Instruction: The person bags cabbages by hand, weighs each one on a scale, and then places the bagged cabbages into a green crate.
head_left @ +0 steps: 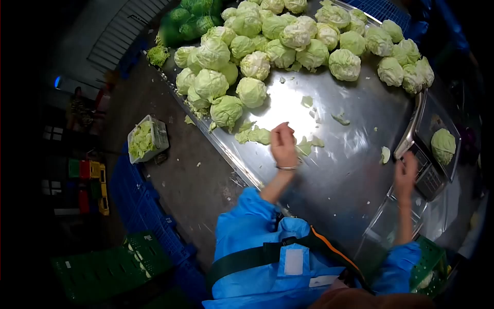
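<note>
My left hand (283, 148) is over the steel table (339, 170), its fingers loosely bent and nothing visible in them. Loose cabbage leaves (254, 135) lie just left of its fingers, with another leaf (304, 147) beside it on the right. At the near side of the weighing scale (431, 180), my right hand (405, 172) has its fingers apart and slightly blurred, close to the keypad. A single green cabbage (443, 147) rests on the scale's platform. Many trimmed cabbages (252, 92) are heaped along the far and left parts of the table.
A green net sack of cabbages (190, 20) stands at the far left. On the floor side, a white bin (149, 140) holds leaf scraps near blue pallets (134, 195). Green crates (113, 268) are at lower left, and another green crate (428, 262) is at lower right.
</note>
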`<state>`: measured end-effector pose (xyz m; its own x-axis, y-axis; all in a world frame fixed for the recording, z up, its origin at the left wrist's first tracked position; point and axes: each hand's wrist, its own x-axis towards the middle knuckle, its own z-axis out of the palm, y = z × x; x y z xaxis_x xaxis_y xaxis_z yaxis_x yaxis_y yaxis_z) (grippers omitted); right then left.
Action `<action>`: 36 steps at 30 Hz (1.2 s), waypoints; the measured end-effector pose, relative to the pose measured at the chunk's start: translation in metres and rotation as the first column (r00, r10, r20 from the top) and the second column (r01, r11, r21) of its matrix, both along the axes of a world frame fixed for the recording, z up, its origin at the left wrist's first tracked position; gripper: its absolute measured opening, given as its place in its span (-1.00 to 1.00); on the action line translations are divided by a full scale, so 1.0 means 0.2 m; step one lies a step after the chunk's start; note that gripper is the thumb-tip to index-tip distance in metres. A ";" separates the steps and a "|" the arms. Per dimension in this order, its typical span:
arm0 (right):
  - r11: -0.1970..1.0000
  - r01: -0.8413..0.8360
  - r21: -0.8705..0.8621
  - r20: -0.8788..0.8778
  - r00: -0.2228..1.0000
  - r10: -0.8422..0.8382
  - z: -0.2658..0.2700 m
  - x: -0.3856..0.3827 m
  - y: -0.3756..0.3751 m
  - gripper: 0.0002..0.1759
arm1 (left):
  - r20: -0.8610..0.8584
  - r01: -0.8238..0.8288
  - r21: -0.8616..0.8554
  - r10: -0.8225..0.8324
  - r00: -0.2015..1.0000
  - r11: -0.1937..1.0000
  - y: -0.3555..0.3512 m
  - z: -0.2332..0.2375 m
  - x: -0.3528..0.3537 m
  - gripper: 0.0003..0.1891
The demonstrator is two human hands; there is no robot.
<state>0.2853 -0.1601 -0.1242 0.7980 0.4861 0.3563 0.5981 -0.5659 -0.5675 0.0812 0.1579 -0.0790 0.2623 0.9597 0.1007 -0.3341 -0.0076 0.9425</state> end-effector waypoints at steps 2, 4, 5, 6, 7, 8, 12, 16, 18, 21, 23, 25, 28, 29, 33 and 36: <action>0.921 0.248 -0.302 0.019 0.967 -0.254 -0.35 -0.14 0.18 -0.42 | 0.041 -0.026 0.411 0.010 0.999 0.911 0.09 0.24 -0.07 -0.87; 0.714 0.267 -0.647 -0.403 0.675 -0.618 -0.37 -0.14 0.41 -0.20 | -0.113 0.068 0.658 0.008 0.994 0.750 0.11 0.33 -0.12 -0.90; 0.690 0.251 -0.679 -0.304 0.759 -0.576 -0.20 -0.27 0.60 -0.19 | -0.182 0.133 0.748 0.008 0.983 0.650 0.09 0.36 -0.14 -0.90; 0.797 0.113 -0.593 -0.358 0.850 -0.387 -0.30 -0.28 0.69 -0.26 | -0.241 0.210 0.809 -0.016 0.970 0.548 0.06 0.40 -0.13 -0.90; 0.992 -0.114 -0.054 -0.657 0.753 0.051 -0.52 -0.28 0.75 -0.39 | -0.290 0.280 0.855 -0.046 0.956 0.436 0.03 0.42 -0.10 -0.89; 0.879 -0.403 0.256 -0.662 0.590 0.463 -0.52 -0.28 0.84 -0.49 | -0.339 0.346 0.847 -0.091 0.936 0.405 -0.01 0.42 -0.07 -0.82; 0.900 -0.319 0.296 -0.520 0.737 0.432 0.02 -0.59 0.73 -0.71 | -0.583 0.633 0.750 -0.258 0.770 0.192 -0.18 0.31 0.06 -0.82; 0.906 0.348 0.240 -0.836 0.549 0.010 0.04 -0.57 0.06 -0.58 | -0.865 0.865 0.475 -0.269 0.424 -0.163 -0.40 -0.20 0.10 -0.76; 0.894 0.365 0.261 -0.510 0.838 -0.193 0.41 -0.28 -0.20 -0.55 | -0.928 0.913 0.350 -0.208 0.308 -0.210 -0.48 -0.48 0.00 -0.69; 0.153 0.368 0.917 -0.389 0.910 0.147 1.12 0.23 -0.56 -0.40 | -0.901 0.902 0.415 -0.193 0.388 -0.122 -0.54 -0.62 -0.07 -0.61; -0.044 0.247 0.968 -0.243 0.967 0.073 1.47 0.57 -0.87 -0.56 | -0.913 0.912 0.406 -0.053 0.403 -0.061 -0.58 -0.51 -0.09 -0.55; 0.230 0.157 0.960 -0.100 0.965 -0.244 1.51 0.64 -0.92 -0.66 | -0.922 0.951 0.295 -0.236 0.308 0.090 -0.60 -0.53 -0.10 -0.52; 0.781 0.226 0.583 0.051 0.949 -0.313 0.98 0.85 -0.75 -0.57 | -0.924 0.946 0.299 -0.210 0.321 0.129 -0.73 -0.58 -0.17 -0.53; 0.872 0.203 0.445 0.100 0.957 -0.274 0.76 0.94 -0.68 -0.51 | -0.926 0.937 0.323 -0.162 0.341 0.131 -0.79 -0.58 -0.19 -0.55; 0.725 0.673 -0.151 -0.454 0.604 -0.655 0.42 0.84 -0.47 0.39 | -0.927 0.949 0.312 -0.231 0.294 -0.047 -0.80 -0.73 -0.13 -0.64; 0.797 0.600 -0.069 -0.451 0.694 -0.561 0.32 0.90 -0.49 0.33 | -0.894 0.851 0.399 -0.353 0.277 -0.342 -0.74 -0.53 -0.01 -0.63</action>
